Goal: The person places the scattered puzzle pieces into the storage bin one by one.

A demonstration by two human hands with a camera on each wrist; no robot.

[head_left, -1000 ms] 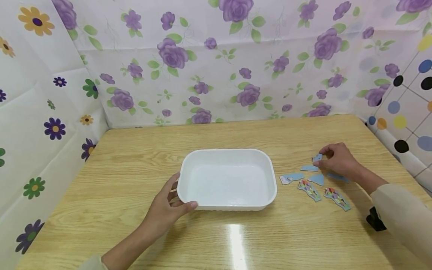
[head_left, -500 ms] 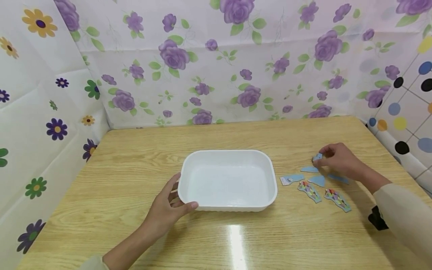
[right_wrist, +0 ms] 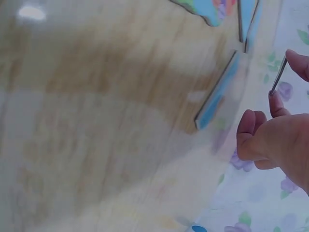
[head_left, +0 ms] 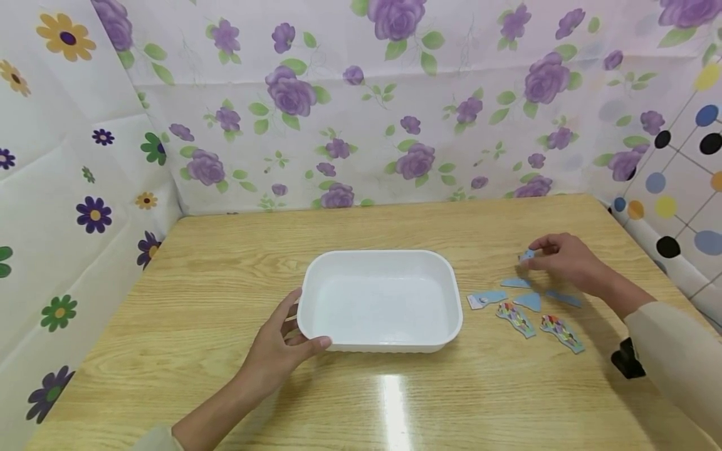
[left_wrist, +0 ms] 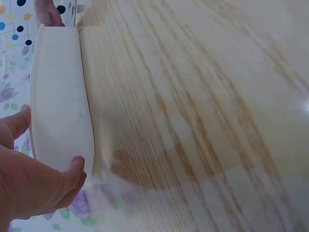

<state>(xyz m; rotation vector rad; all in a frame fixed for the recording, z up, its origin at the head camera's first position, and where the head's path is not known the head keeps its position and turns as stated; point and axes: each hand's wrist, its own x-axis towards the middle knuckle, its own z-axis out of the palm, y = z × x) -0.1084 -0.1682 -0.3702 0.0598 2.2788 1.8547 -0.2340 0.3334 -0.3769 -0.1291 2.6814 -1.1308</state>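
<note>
A white plastic tub (head_left: 379, 300) stands on the wooden table. My left hand (head_left: 282, 344) grips its near left corner, with the thumb at the front rim and the fingers along the left side; the left wrist view shows the same hand (left_wrist: 43, 179) against the tub wall (left_wrist: 60, 96). Right of the tub, my right hand (head_left: 570, 263) pinches a small blue puzzle piece (head_left: 528, 255) between thumb and finger. Seen edge-on in the right wrist view, that piece (right_wrist: 278, 75) is above the table, apart from the other pieces.
Several flat pieces lie right of the tub: a blue strip (head_left: 515, 283), a blue wedge (head_left: 529, 301), a blue-and-white piece (head_left: 486, 299) and two multicoloured ones, one (head_left: 516, 319) beside the other (head_left: 562, 333). Floral sheets (head_left: 350, 125) hang behind the table (head_left: 237, 250).
My right hand has lifted the blue piece slightly up and away from the others. The left hand and the tub have stayed in place.
</note>
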